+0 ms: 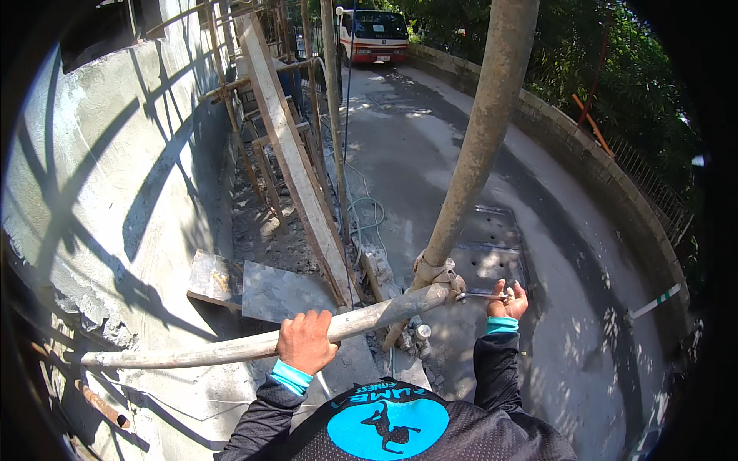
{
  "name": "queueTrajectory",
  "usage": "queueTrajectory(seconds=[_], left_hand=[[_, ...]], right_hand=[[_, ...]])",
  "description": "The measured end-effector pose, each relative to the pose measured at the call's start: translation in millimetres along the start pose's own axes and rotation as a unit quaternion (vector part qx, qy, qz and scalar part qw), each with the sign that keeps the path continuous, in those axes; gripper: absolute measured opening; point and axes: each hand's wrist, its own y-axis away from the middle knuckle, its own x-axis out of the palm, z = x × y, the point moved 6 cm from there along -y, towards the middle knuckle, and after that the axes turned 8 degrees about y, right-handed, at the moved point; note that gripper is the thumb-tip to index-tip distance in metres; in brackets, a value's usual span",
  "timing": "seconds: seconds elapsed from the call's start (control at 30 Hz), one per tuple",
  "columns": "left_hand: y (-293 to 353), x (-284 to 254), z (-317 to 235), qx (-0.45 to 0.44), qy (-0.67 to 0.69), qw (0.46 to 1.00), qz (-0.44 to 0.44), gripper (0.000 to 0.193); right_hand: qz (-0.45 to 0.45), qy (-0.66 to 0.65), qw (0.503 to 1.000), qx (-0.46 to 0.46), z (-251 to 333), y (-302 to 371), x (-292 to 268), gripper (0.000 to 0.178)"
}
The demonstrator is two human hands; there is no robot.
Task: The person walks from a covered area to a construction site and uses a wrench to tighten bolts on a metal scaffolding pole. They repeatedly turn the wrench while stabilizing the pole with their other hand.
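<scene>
My left hand (pixel 307 342) is wrapped round a horizontal scaffold pipe (pixel 200 351), which runs from the wall side at left to a standing pipe (pixel 480 131). Where the two pipes meet sits a metal scaffold clamp (pixel 433 273). To the right of it, my right hand (pixel 509 301) grips a thin metal wrench (pixel 480 295) that reaches to the clamp's bolt side. The wrench's far end is too small to make out clearly. Another fitting (pixel 422 333) shows on the lower part of the standing pipe.
A rough plastered wall (pixel 100 169) stands at left. A long wooden plank (pixel 288 154) leans beside scaffold poles. Flat boards (pixel 284 288) lie below the pipe. A road (pixel 407 131) runs ahead, with a truck (pixel 375 38) parked far off and a low block wall (pixel 569 127) at right.
</scene>
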Motion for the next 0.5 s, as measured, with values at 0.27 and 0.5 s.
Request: queueTrajectory(seconds=[0.27, 0.5], left_hand=[[0.7, 2.9, -0.9, 0.003, -0.022, 1.0, -0.01, 0.033], [1.2, 2.0, -2.0, 0.008, -0.016, 1.0, -0.019, 0.03]], right_hand=[[0.318, 0.177, 0.899, -0.244, 64.7, 150.2, 176.0, 0.008], [0.695, 0.619, 0.035, -0.364, -164.9, 297.4, 116.0, 0.017]])
